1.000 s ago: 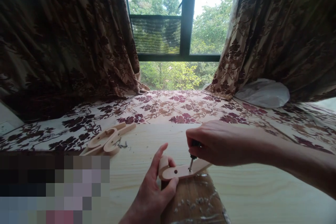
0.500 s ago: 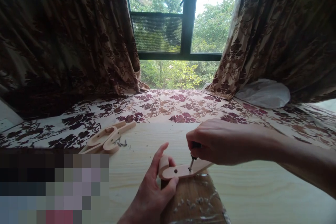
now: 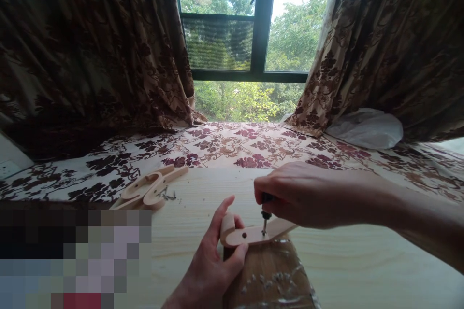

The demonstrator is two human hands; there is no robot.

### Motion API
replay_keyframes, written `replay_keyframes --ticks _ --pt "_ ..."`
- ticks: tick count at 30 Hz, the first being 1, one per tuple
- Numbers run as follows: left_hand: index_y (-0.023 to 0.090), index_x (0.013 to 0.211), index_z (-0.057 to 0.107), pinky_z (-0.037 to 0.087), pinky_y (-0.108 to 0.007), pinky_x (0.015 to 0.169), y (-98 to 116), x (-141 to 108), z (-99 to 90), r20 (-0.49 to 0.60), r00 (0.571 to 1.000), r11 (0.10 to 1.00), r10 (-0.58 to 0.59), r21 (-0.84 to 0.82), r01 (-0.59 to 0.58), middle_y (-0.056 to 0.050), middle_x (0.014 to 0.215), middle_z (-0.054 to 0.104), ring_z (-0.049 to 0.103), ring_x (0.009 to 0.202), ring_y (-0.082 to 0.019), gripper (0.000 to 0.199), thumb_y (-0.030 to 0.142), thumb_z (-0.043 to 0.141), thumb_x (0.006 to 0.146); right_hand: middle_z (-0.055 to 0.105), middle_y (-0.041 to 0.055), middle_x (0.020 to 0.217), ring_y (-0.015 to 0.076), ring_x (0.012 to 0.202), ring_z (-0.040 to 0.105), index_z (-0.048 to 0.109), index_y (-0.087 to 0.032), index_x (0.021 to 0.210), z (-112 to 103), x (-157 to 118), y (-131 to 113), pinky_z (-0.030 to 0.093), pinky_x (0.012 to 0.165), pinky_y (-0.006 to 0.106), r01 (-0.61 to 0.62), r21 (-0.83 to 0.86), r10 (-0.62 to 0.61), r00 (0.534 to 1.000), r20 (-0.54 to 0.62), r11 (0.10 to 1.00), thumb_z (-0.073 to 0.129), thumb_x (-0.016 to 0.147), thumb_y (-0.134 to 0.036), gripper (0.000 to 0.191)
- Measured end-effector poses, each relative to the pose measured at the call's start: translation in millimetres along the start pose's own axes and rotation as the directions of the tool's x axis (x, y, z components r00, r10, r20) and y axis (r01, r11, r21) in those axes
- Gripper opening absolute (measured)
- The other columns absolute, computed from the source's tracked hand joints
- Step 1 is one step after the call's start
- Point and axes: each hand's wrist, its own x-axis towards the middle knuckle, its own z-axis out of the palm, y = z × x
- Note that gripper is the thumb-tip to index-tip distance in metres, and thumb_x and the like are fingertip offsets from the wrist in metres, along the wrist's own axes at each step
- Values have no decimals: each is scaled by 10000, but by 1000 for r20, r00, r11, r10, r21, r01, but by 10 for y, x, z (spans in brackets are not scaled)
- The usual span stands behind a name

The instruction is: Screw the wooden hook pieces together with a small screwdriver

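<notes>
A pale wooden hook-shaped piece [image 3: 235, 236] with a dark round hole rests on a brown taped block [image 3: 261, 275]. My left hand [image 3: 213, 256] grips its curved end, thumb in front and fingers behind, with the index finger raised. Wrapped round the dark handle of a screwdriver [image 3: 266, 213], my right hand [image 3: 290, 195] holds it nearly upright. The tool's tip meets a small dark screw or hole in the wood; which one, I cannot tell. The far end of the wooden piece is partly hidden by my right hand.
More curved wooden pieces [image 3: 145, 188] lie on the left of the pale wooden tabletop [image 3: 362, 265], beside several loose screws [image 3: 168, 195]. Small light bits are scattered on the block. Behind are a patterned cloth [image 3: 232, 147], a white plastic bag [image 3: 366, 128], curtains and a window.
The screwdriver has become more upright as my right hand shifted slightly left. My left hand keeps its hold on the wooden piece. The view has moved slightly.
</notes>
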Motion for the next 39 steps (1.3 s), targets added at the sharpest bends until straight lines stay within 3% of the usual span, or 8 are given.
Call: replay_keyframes --ticks 7,15,24,31,39 --pt "267 1378 319 458 -219 765 35 -8 8 -21 1000 1000 0 -7 0 15 932 584 561 727 -104 690 249 579 738 611 33 639 122 547 459 602 -161 766 80 33 12 256 493 262 -111 -30 109 993 -37 993 458 873 -269 209" --pt "303 1370 296 438 -212 837 -5 3 -30 12 999 997 49 63 -50 27 960 576 571 810 -102 670 208 559 761 619 21 668 125 602 500 569 -181 734 -49 -10 -166 270 529 263 22 -98 -13 996 93 995 483 858 -167 151" --pt "315 1371 276 445 -203 791 -34 3 -21 17 999 998 42 54 -43 36 950 561 551 728 -87 675 211 559 768 600 25 610 113 522 450 584 -168 731 64 10 -36 218 489 278 -110 -132 108 994 -16 985 454 884 -250 218" --pt "324 1362 290 454 -222 806 17 -27 -7 15 1000 1000 -9 10 9 30 977 560 566 771 -99 649 231 560 779 615 3 657 113 584 486 558 -189 710 -41 -39 -158 255 516 254 13 -77 -6 996 88 997 484 844 -163 155" --pt "320 1370 273 460 -212 779 -30 -14 -21 42 998 999 41 19 -41 31 968 558 564 754 -92 668 218 559 775 579 -6 598 102 499 381 573 -189 714 35 -14 -87 201 472 270 -102 -70 104 994 26 992 457 848 -209 178"
